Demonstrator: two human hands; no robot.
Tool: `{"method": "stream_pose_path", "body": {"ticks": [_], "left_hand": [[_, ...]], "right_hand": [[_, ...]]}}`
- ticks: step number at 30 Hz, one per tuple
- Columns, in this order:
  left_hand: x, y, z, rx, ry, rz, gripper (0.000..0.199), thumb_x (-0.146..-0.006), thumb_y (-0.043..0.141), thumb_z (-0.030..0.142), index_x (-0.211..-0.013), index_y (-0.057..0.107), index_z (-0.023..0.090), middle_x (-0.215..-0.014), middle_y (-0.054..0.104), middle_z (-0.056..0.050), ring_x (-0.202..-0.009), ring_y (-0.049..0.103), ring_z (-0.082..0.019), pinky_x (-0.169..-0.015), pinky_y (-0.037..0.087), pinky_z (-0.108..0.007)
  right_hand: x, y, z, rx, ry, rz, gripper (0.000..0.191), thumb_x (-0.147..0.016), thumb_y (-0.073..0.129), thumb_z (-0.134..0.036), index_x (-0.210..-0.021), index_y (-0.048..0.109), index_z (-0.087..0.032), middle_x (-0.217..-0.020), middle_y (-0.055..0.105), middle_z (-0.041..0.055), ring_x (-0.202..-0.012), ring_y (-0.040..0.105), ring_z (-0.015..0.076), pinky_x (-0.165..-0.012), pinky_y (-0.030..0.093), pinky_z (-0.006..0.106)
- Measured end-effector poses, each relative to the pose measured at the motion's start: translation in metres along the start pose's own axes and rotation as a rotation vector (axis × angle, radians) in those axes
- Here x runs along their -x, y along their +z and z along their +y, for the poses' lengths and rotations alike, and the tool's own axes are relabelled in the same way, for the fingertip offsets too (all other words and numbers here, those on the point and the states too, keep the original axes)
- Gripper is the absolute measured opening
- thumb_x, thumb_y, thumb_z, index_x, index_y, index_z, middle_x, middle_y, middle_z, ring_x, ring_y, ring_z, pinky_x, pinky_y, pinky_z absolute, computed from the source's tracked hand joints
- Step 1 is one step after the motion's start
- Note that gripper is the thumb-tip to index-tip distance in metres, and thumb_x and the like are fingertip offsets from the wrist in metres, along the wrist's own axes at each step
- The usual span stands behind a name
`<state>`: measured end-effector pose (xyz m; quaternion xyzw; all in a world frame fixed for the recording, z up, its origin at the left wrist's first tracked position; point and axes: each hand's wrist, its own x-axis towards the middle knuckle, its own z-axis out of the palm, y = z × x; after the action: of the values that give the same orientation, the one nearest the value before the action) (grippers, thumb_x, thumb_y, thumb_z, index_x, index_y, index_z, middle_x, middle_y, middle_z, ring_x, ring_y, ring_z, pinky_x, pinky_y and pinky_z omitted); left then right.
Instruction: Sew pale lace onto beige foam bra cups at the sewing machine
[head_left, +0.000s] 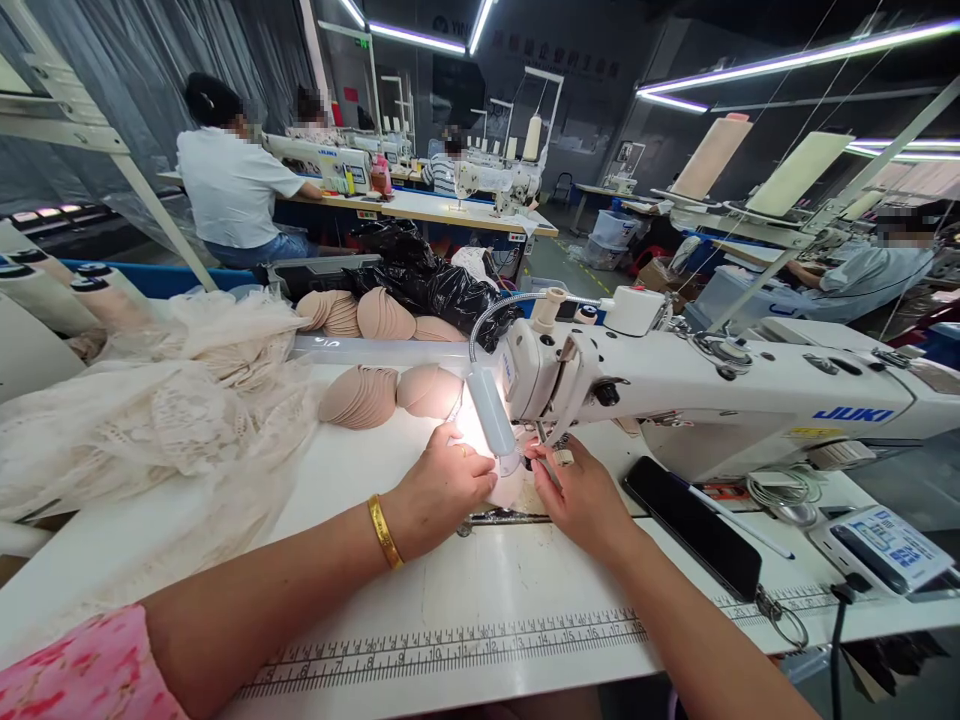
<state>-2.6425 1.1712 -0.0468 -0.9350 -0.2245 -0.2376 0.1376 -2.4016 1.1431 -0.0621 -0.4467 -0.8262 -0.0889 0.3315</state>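
Observation:
At the needle of a white sewing machine (585, 380), a beige bra cup (511, 492) lies under the lamp's glare. My left hand (450, 485), with a gold bangle at the wrist, pinches the cup's near left side between thumb and fingers. Close by the presser foot, my right hand (589, 497) has its fingers curled at the right of the cup; what sits between them is partly hidden. A stack of beige cups (360, 396) and another stack of cups (430, 390) rest just beyond my left hand.
Sheer cream lace (187, 410) is heaped at the left. A phone (694, 525), a pen (742, 522) and a white device (885, 548) lie right of my right hand. A printed ruler (450, 645) runs along the front edge. Behind are black plastic bags (420, 265) and co-workers.

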Motion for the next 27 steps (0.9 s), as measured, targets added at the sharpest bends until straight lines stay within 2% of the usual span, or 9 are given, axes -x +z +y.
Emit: {"method": "stream_pose_path", "body": {"ticks": [6,10,12,16,21,24,27], "left_hand": [[0.000,0.002,-0.001,-0.012,-0.020,-0.015,0.022,-0.077,0.050,-0.004,-0.075,0.054,0.017,-0.073,0.060,0.002,-0.061,0.045,-0.014,-0.086,0.034,-0.044],[0.006,-0.001,0.008,0.051,-0.008,-0.005,0.022,-0.080,0.053,-0.002,-0.079,0.058,0.019,-0.078,0.063,0.002,-0.066,0.050,-0.015,-0.089,0.033,-0.043],[0.009,-0.003,0.013,0.071,-0.009,-0.019,0.023,-0.082,0.054,-0.002,-0.081,0.060,0.020,-0.081,0.065,0.003,-0.070,0.054,-0.016,-0.092,0.033,-0.042],[0.010,-0.004,0.013,0.092,-0.020,-0.060,0.023,-0.082,0.055,-0.002,-0.082,0.062,0.020,-0.082,0.066,0.003,-0.071,0.054,-0.015,-0.095,0.034,-0.042],[0.003,-0.005,-0.004,0.095,0.017,-0.117,0.020,-0.076,0.053,-0.001,-0.074,0.057,0.019,-0.076,0.062,0.003,-0.065,0.046,-0.014,-0.089,0.034,-0.044],[-0.004,-0.007,-0.014,0.081,0.030,-0.175,0.022,-0.076,0.054,-0.003,-0.069,0.054,0.017,-0.074,0.061,0.002,-0.068,0.049,-0.015,-0.086,0.034,-0.043],[-0.010,-0.007,-0.021,0.093,0.015,-0.208,0.020,-0.080,0.058,-0.001,-0.072,0.060,0.018,-0.076,0.064,0.001,-0.072,0.053,-0.017,-0.084,0.032,-0.042]], "right_hand": [[0.002,-0.005,0.000,-0.008,-0.041,-0.127,0.024,-0.102,0.048,-0.011,-0.119,0.063,-0.019,-0.085,0.069,0.0064,-0.079,0.060,0.0258,-0.068,0.051,0.037],[0.001,-0.012,-0.003,-0.221,-0.119,-0.310,0.029,-0.096,0.050,-0.002,-0.107,0.065,-0.023,-0.093,0.070,0.0032,-0.083,0.059,0.0213,-0.069,0.046,0.032],[0.000,-0.013,-0.004,-0.278,-0.137,-0.354,0.028,-0.095,0.050,-0.001,-0.103,0.066,-0.024,-0.095,0.069,0.0020,-0.084,0.058,0.0197,-0.071,0.045,0.032],[0.002,-0.010,-0.005,-0.276,-0.115,-0.339,0.028,-0.097,0.050,-0.003,-0.106,0.068,-0.023,-0.096,0.069,0.0035,-0.084,0.057,0.0195,-0.070,0.044,0.032],[0.004,-0.004,-0.005,-0.217,-0.091,-0.314,0.031,-0.098,0.051,-0.004,-0.116,0.068,-0.023,-0.099,0.068,0.0060,-0.086,0.059,0.0209,-0.066,0.044,0.031],[0.003,0.000,-0.006,-0.181,-0.070,-0.312,0.034,-0.097,0.051,-0.004,-0.120,0.067,-0.023,-0.098,0.067,0.0060,-0.087,0.061,0.0216,-0.065,0.046,0.031],[0.002,0.004,-0.006,-0.140,-0.046,-0.303,0.037,-0.095,0.050,-0.003,-0.121,0.067,-0.023,-0.097,0.067,0.0060,-0.085,0.062,0.0219,-0.061,0.045,0.031]]}}
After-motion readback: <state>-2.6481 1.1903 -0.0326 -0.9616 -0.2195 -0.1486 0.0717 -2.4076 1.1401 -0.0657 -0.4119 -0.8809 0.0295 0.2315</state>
